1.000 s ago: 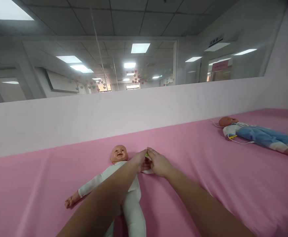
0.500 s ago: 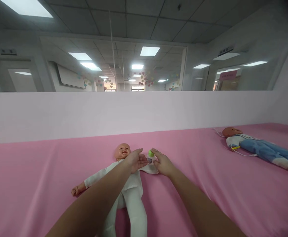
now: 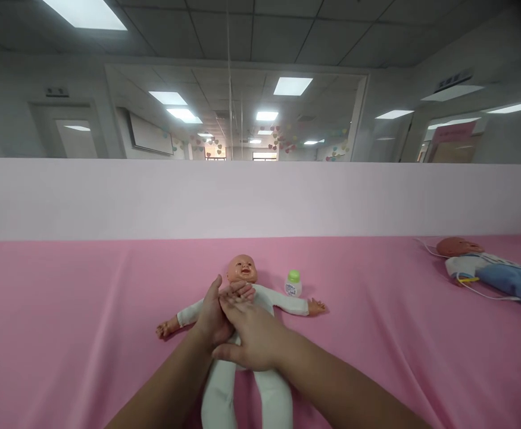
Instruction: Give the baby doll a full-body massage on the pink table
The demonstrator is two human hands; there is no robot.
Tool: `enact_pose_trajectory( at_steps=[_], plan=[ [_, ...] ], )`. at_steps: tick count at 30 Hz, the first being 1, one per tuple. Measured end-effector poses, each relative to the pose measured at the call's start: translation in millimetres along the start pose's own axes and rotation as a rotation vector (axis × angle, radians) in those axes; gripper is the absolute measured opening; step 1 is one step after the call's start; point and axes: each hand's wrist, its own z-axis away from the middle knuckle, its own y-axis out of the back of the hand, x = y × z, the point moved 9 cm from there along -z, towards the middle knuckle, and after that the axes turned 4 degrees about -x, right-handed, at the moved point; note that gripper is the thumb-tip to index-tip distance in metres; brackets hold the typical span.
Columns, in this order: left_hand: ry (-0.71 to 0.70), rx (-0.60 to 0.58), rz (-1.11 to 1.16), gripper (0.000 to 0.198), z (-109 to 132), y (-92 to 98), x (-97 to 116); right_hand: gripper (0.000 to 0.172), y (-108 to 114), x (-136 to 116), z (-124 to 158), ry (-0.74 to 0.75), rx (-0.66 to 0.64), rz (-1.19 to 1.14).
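My hands [image 3: 237,328] cover the doll's [image 3: 242,271] chest. Its legs run off the bottom edge. The second doll [image 3: 487,268] is cut by the right edge. The bottle [image 3: 293,284] label is unreadable.

White suit on the baby doll [image 3: 242,357], plain pink sheet [image 3: 86,333] beneath. Green cap tops the small white bottle [image 3: 293,283]. Blue trousers on the second doll [image 3: 492,271].
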Motion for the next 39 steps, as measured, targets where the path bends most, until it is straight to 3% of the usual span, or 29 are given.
enact_pose_trajectory(
  at_steps=[4,7,12,18,25,28,34,39],
  plan=[
    [-0.015,-0.013,0.073,0.066,4.4,1.8,10.1,0.1,-6.9,12.9,-21.8,0.014,-0.016,0.068],
    [-0.099,-0.013,0.08,0.072,4.7,8.7,28.1,0.096,-6.8,21.2,-19.2,0.018,-0.019,0.057],
    [-0.225,0.021,0.093,0.08,1.3,22.2,50.2,0.112,-15.9,-1.4,-0.6,0.113,-0.059,-0.001],
    [-0.232,-0.03,0.111,0.084,4.7,10.4,39.5,0.117,-19.4,-19.9,-2.7,0.132,-0.101,-0.137],
    [-0.106,-0.002,0.161,0.087,12.0,-8.6,14.2,0.113,-11.2,6.7,-19.1,0.07,-0.001,-0.012],
    [-0.131,0.028,0.118,0.093,11.4,0.9,24.1,0.115,-15.3,13.1,-16.4,0.016,-0.023,0.011],
    [-0.219,0.038,0.07,0.097,2.1,25.5,47.7,0.119,-27.0,-11.1,1.1,0.076,-0.11,-0.061],
    [-0.213,-0.004,0.087,0.096,-0.1,20.5,43.3,0.121,-32.6,-21.1,4.3,0.081,-0.141,-0.119]
  ],
)
